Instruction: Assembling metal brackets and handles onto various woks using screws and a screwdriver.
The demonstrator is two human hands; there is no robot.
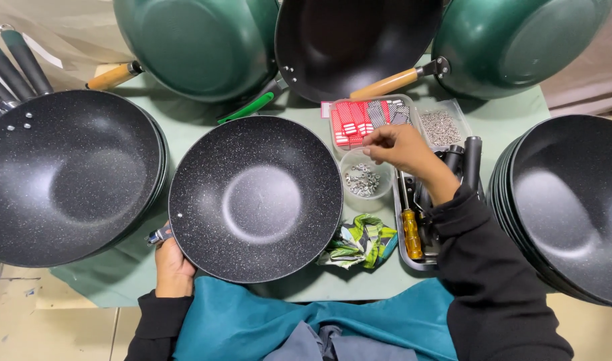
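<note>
A black speckled wok lies in front of me on the green table cover. My left hand grips its near-left rim, beside a small metal bracket. My right hand hovers with pinched fingers over a small clear bowl of metal washers or nuts; whether it holds one is hidden. Behind the bowl sits a clear box of red and grey small parts.
Stacked black woks stand at left and right. Green woks and a black wok lean at the back. A metal tray holds a yellow-handled screwdriver and black tool. A tub of screws and a patterned cloth lie nearby.
</note>
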